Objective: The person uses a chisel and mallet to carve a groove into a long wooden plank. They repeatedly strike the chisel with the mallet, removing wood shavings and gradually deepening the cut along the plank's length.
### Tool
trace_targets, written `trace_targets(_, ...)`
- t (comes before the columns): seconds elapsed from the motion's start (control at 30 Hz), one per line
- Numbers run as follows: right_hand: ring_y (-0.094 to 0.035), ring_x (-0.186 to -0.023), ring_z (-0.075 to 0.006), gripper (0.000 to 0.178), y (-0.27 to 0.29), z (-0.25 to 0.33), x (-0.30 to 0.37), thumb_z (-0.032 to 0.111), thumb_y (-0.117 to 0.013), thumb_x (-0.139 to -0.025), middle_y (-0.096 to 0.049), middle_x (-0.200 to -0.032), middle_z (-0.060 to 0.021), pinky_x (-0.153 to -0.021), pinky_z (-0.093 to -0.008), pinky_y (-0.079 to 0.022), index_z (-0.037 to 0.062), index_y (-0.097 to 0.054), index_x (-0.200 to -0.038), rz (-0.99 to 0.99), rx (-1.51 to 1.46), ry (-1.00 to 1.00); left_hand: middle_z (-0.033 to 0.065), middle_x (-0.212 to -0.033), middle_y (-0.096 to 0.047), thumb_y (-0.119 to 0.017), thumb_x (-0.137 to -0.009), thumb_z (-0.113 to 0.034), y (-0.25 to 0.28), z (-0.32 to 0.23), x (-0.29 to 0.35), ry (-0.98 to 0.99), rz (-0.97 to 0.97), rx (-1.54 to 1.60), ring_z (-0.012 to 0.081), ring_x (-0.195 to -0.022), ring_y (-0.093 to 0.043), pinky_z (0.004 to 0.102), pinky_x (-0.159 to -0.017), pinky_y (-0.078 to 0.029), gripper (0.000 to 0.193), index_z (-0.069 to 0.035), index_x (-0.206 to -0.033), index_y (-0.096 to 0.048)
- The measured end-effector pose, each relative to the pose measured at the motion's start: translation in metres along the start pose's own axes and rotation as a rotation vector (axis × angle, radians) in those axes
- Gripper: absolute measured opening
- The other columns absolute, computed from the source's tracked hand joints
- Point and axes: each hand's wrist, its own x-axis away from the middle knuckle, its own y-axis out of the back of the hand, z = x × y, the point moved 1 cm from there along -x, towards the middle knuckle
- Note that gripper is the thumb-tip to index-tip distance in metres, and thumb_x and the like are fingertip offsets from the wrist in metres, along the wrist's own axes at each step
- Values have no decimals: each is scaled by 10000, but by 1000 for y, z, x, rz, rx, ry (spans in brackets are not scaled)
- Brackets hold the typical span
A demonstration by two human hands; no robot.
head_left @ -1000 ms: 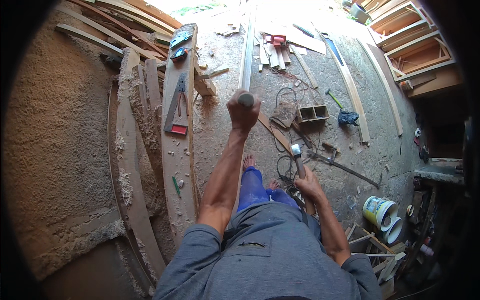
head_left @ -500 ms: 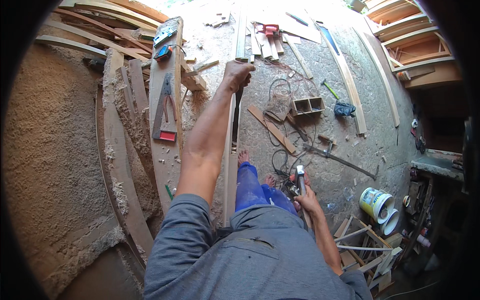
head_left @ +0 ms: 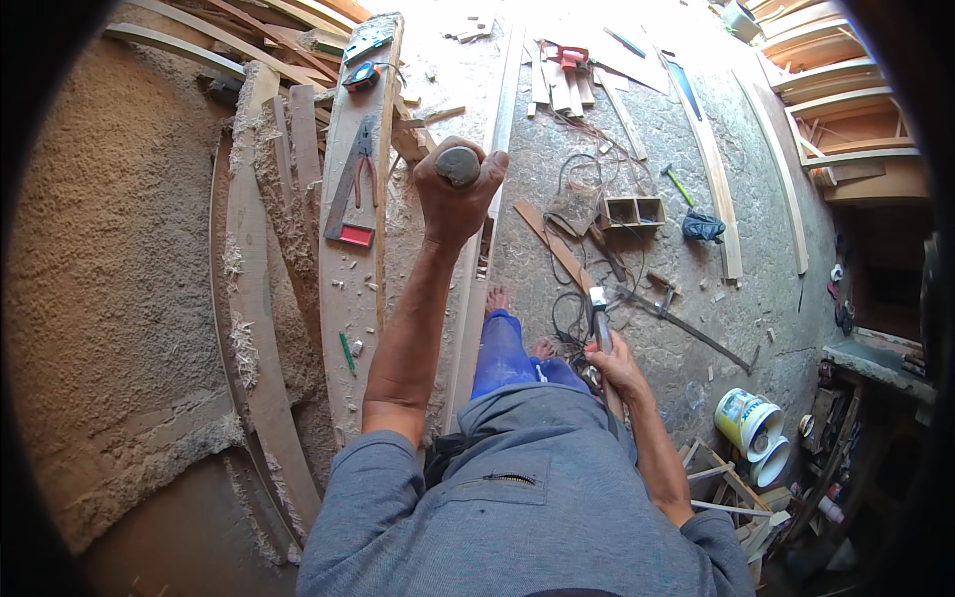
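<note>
My left hand (head_left: 460, 204) is closed around a chisel (head_left: 458, 165), whose round handle end points up at me; its blade is hidden below the fist. The fist hangs over a long pale timber (head_left: 468, 318), beside a dark slot (head_left: 485, 242) cut in it. Lower on the right, my right hand (head_left: 621, 366) is wrapped around the handle of a hammer (head_left: 600, 316), its metal head uppermost and away from the timber.
On the bench plank (head_left: 348, 289) at left lie a try square (head_left: 344, 204), pliers (head_left: 365, 169), a tape measure (head_left: 361, 77) and a green pencil (head_left: 347, 353). Tangled cords, a wooden box (head_left: 632, 212), a bar clamp (head_left: 686, 331) and white buckets (head_left: 748, 423) stand or lie right.
My left hand has come nearer and turned the chisel, so its handle end now faces up at me. The right hand has risen slightly with the hammer. My view has shifted a little left.
</note>
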Motion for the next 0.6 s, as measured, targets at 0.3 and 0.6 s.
trace_targets(0.3,-580,-489,-143,610,-7,0,3,132,-728,-855,-598,-718,-50,-420,-312,-471,20,-473,-1398,-5,90,59,-22,-669,-614,-844,-827,-124,-3,13,3,71,-25,34,52,-625,-568,250,-573,-485,231,-59,-752,-635)
trace_targets(0.6,-563,-573,-104,464,-7,20,19,141,-704,-832,-655,-907,-56,-485,-285,-469,22,-555,-1254,-39,131,58,54,-648,-649,-842,-768,-160,-21,-1,8,-118,21,-194,126,-584,-643,314,-578,-540,242,-53,-733,-627)
